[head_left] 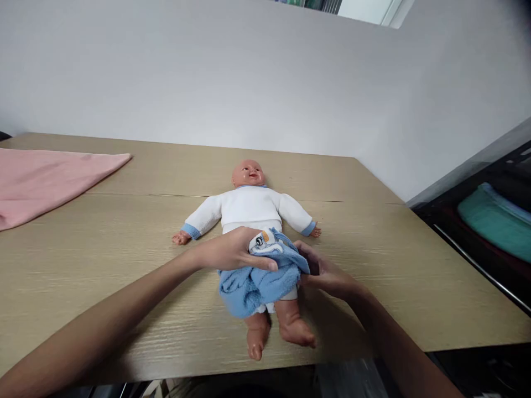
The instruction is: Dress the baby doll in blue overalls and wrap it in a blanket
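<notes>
The left hand [234, 249] held the upper part of a blue, fleecy garment [249, 293] with a white animal-face patch [264, 243], its thumb lying across the cloth below the patch and most of its fingers hidden. Opposite it, the right hand [326, 271] gripped the garment's other side edge, thumb below and fingers above, some out of sight behind the fabric. Gripping from both sides probably kept the soft, bunched cloth spread between the hands rather than letting it slump to one side.

The garment lay over the hips and upper legs of a bald, smooth-skinned baby doll [251, 213], whose bare feet [294, 326] stuck out on the near side of the hands. The doll lay on its back, its head beyond the hands, likely so that the legs came within easy reach. Its white, long-sleeved top [253, 202] with blue cuffs covered the chest, and the arms spread outward, well clear of the grip.

On the pale, wood-grained table [373, 221], a pink, flat cloth [50, 179] rested far to the left of the hands, perhaps set there to leave working room.
</notes>
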Available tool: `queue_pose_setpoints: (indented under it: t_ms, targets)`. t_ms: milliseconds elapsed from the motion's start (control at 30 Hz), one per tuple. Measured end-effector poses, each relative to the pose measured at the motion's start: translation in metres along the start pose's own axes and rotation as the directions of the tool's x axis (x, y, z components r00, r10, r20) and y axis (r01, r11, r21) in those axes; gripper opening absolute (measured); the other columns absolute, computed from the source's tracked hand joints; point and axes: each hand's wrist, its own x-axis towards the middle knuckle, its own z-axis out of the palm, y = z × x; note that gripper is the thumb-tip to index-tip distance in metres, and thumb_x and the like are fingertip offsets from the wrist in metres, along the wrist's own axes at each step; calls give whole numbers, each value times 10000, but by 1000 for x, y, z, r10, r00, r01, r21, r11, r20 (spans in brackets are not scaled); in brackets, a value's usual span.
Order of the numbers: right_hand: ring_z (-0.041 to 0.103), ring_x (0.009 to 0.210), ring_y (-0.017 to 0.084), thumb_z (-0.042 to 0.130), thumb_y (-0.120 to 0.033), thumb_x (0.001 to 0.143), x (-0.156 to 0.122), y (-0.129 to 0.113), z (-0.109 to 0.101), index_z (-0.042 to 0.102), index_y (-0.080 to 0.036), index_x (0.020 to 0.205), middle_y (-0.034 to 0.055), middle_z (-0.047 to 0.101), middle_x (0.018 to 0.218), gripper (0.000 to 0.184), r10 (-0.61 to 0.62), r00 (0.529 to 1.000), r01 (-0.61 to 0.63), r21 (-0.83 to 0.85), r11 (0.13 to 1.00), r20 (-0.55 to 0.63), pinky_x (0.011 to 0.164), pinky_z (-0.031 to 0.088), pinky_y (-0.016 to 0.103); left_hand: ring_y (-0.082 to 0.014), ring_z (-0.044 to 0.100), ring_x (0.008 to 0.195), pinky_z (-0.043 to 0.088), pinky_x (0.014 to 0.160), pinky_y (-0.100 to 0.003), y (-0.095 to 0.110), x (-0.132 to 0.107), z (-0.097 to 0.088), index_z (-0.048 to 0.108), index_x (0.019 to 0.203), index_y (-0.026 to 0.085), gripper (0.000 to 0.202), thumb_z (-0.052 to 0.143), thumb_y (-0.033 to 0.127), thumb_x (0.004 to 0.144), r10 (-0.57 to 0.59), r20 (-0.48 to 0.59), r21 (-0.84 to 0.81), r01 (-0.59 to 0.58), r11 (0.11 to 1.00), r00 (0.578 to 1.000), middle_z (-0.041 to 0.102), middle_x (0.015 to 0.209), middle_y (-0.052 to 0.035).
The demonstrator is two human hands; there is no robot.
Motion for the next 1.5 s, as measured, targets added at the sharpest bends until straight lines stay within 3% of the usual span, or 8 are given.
queue_pose_setpoints:
  t_ms: [167,333,700,867,1067,1233,1400,1500]
  targets:
    - [684,1238,275,831,-518,883,6,-8,1,725,-266,1282,59,737,1246,483,-65,997,58,-127,990,-47,1107,556,462,-190,580,817,417,725,-303,1,3,10,618,1030,221,465,748,657,931,14,-215,165,22,986,977,649,883,20]
    - [672,880,210,731,-658,912,37,0,-1,716,-244,1044,17,712,956,434,-3,961,8,19,1000,-277,806,593,332,-207,580,757,368,674,-311,-2,-5,2,611,1043,215,615,699,804,889,-85,-262,321,170,932,961,648,841,5]
    - [598,991,196,710,-413,985,57,-39,-7,648,-236,1038,8,614,1022,195,-131,991,133,-351,927,27,945,511,315,-246,631,1177,481,1023,-312,1,-59,-36,727,1222,253,339,740,480,972,-259,-144,155,280,947,955,702,1267,-27]
    - [601,884,175,634,-454,1044,72,-30,-8,551,-251,1038,-12,620,944,220,-3,1000,4,-131,991,4,810,519,288,-238,652,942,551,854,-338,-19,-63,-10,501,1585,250,682,597,637,1032,-431,-441,-55,456,888,787,720,1048,-29]
    - [668,1020,254,751,-433,972,71,-38,-1,689,-240,1081,54,734,1050,231,-79,997,68,-501,862,-1,970,516,391,-349,639,1338,542,1138,-455,-35,-81,10,684,1407,311,598,836,565,888,-407,-391,-207,353,913,825,707,1427,-84]
    - [660,995,244,581,-429,1070,79,-39,7,657,-243,975,53,714,1013,222,-255,959,163,-496,853,-124,926,500,365,-297,524,1455,384,1267,-435,-43,-74,5,689,1355,320,354,667,485,1043,-194,-586,-39,212,977,787,634,1494,-69]
    - [599,717,223,527,-562,1065,113,-20,8,611,-257,1025,-6,655,780,319,-148,932,-56,-533,844,-332,694,403,329,-217,590,810,487,819,-335,-68,-26,-8,630,1161,227,314,559,519,1069,-275,-713,-94,300,949,645,615,841,13]
    - [613,756,236,536,-593,1039,130,-10,2,605,-248,1018,10,673,831,352,-129,917,-81,-493,866,-376,710,412,336,-204,547,759,453,763,-322,-82,-6,-20,624,1082,218,347,604,560,1024,-299,-683,-180,243,953,666,572,812,30]
